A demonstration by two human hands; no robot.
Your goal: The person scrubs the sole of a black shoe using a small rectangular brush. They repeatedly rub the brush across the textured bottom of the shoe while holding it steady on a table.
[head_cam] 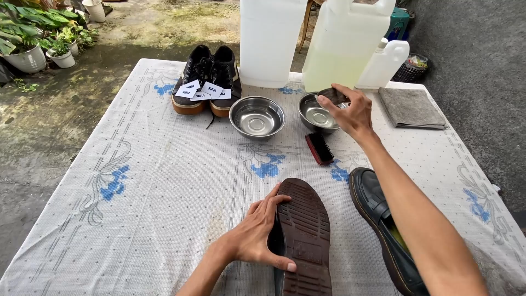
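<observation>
Outdoors, on the patterned tablecloth (164, 181), your left hand (257, 235) grips the black shoe (304, 235) at the near edge, sole up. Your right hand (350, 112) holds a small brush (332, 96) over the far right steel bowl (315, 115). You seem to be wetting it; scrubbing the sole should need firm holding.

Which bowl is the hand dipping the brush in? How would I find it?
Look at the far side of the table, before the tall plastic jugs. Two steel bowls sit there; it's the right bowl, under the right hand, beside a red brush. The left bowl is untouched.
</observation>
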